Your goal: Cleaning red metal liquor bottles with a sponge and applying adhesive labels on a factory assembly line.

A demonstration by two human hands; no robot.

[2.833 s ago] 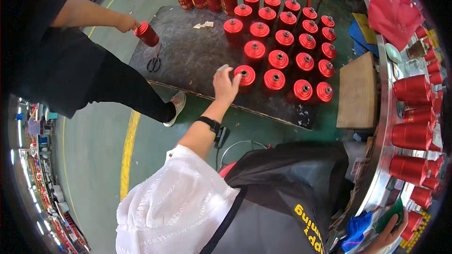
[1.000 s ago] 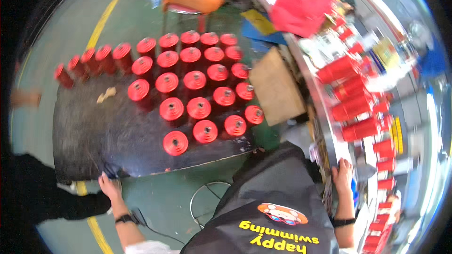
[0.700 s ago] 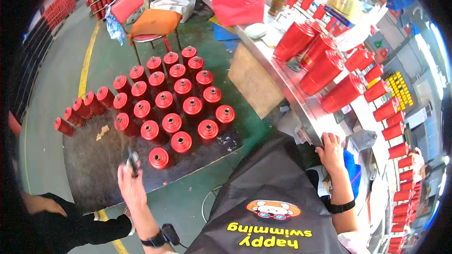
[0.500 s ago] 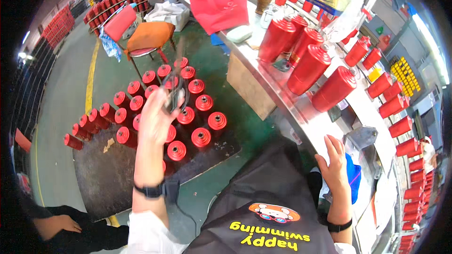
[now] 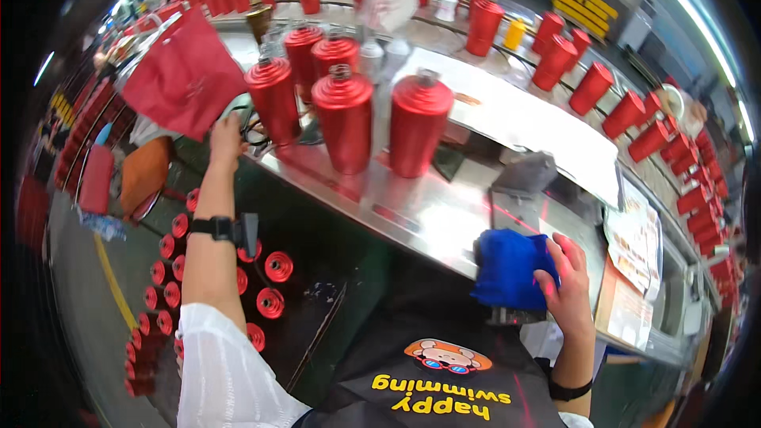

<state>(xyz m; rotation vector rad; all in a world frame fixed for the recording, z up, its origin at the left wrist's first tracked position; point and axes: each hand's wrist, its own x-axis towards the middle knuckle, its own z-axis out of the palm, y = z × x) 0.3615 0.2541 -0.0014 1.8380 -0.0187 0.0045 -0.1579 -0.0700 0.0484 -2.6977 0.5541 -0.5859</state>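
Note:
My left hand (image 5: 225, 139) reaches up to the edge of the steel table (image 5: 412, 214), its fingers on black scissors (image 5: 253, 132) that lie at the foot of a tall red canister (image 5: 273, 100). A black watch sits on that wrist. My right hand (image 5: 567, 281) grips a bunched blue cloth (image 5: 510, 268) at the table's near edge. Two more tall red canisters (image 5: 342, 117) (image 5: 418, 124) stand upright between the two hands, with others behind them.
A red bag (image 5: 182, 75) lies on the table at left. A black device (image 5: 526, 174) and papers (image 5: 634, 242) sit at right. A row of red canisters (image 5: 626, 115) runs along the far side. Below left, several short red canisters (image 5: 269, 303) stand on a black floor mat beside an orange chair (image 5: 143, 174).
My view swung up from the floor mat to the table. My left hand rose with the scissors to the table edge. My right hand took hold of the blue cloth.

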